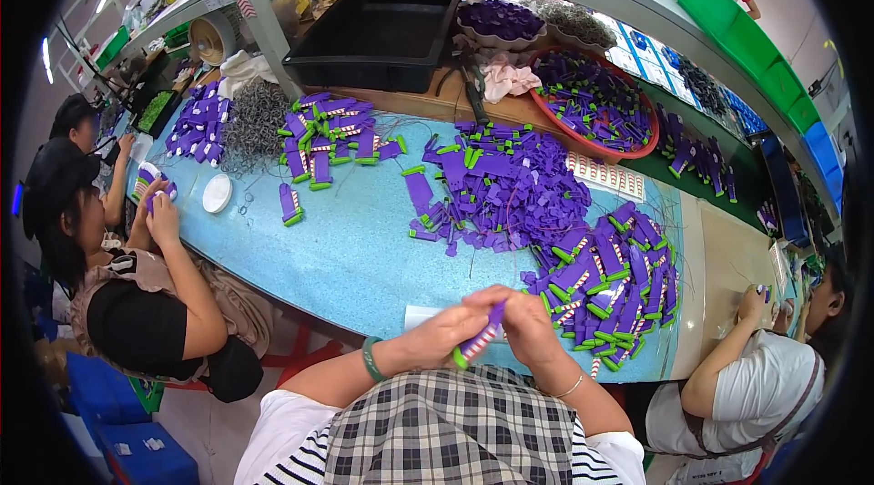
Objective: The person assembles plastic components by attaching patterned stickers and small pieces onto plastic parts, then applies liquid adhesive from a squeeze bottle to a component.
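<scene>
Near the table's front edge, a flat purple plastic piece [479, 341] with a green end and a red-and-white striped strip is held tilted in front of my apron. My left hand [439, 328] is closed round its left side. My right hand [530, 328] is closed on its upper end, the fingertips of both hands meeting there. Fingers hide part of the piece. To the right of my hands lies a heap of similar striped pieces [614, 280] with green ends. Farther off is a pile of plain purple parts [528, 184].
A sheet of striped stickers [605, 177] lies beside the purple pile. Behind stand a red basin [628, 150] of purple parts and a black tray [373, 39]. Wire springs [259, 125] are heaped at the far left. Co-workers [137, 285] sit on both sides.
</scene>
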### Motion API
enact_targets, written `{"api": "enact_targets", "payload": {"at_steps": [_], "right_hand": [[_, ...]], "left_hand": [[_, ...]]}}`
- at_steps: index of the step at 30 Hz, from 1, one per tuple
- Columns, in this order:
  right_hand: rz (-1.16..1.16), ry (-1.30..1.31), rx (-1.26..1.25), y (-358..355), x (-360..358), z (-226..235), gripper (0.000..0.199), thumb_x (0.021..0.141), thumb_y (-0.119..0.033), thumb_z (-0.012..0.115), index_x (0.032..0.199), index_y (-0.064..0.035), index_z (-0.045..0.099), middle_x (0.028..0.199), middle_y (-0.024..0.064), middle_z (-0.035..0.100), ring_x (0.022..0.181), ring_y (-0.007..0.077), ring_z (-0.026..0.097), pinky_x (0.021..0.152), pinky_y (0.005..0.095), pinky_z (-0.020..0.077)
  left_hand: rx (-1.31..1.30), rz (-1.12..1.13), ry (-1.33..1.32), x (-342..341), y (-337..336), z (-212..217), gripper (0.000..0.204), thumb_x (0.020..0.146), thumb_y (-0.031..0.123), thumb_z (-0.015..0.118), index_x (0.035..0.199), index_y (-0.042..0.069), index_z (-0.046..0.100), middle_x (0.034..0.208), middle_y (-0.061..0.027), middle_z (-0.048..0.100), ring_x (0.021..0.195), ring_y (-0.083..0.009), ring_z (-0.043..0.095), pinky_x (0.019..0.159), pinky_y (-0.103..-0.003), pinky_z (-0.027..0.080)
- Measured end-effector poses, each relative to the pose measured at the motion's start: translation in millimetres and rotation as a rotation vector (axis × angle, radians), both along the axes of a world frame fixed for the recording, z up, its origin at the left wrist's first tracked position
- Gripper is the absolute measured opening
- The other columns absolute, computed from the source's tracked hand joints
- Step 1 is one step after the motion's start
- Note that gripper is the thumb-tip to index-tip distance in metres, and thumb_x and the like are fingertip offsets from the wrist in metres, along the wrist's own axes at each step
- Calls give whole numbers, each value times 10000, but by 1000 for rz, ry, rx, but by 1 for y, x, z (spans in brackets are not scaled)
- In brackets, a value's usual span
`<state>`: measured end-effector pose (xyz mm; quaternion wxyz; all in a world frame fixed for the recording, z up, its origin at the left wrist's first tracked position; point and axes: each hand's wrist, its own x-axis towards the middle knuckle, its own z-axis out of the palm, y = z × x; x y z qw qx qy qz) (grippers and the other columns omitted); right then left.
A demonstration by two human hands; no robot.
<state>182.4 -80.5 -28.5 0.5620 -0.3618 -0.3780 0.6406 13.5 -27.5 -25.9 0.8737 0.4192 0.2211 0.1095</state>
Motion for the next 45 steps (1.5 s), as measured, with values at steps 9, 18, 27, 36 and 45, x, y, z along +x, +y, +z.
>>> {"api": "enact_targets", "payload": {"at_steps": [9,18,27,36,45], "right_hand": [[-54,85,-192,8,2,20,138,857,-83,587,964,-6,628,921,25,629,849,82,573,770,230,458],[1,14,-197,10,1,18,116,855,-96,627,745,-64,609,713,-44,564,655,26,470,588,194,362],[258,-30,-349,-8,-5,18,287,915,-231,572,703,-46,627,704,11,604,632,76,524,596,232,414],[-307,-709,206,-13,5,8,155,786,-37,642,923,-11,574,899,95,608,840,155,581,745,310,467],[-365,-136,-40,-14,24,-24,150,896,35,477,1042,10,505,964,21,529,862,109,565,784,315,573]], "left_hand": [[2072,436,-159,-12,32,28,222,648,67,684,812,66,535,992,-105,553,970,-275,583,752,-397,554],[2123,452,-370,-9,23,20,162,659,9,657,780,45,555,915,-92,553,826,-249,630,706,-318,580],[2136,424,-326,-19,22,16,171,669,22,651,832,-10,611,927,-116,579,875,-269,619,682,-323,578],[1619,606,-128,1,15,-7,174,672,-75,675,813,9,619,788,-101,600,740,-244,625,595,-323,519],[1764,432,308,16,109,-11,64,758,34,653,813,25,623,807,-95,547,731,-278,574,618,-357,475]]}}
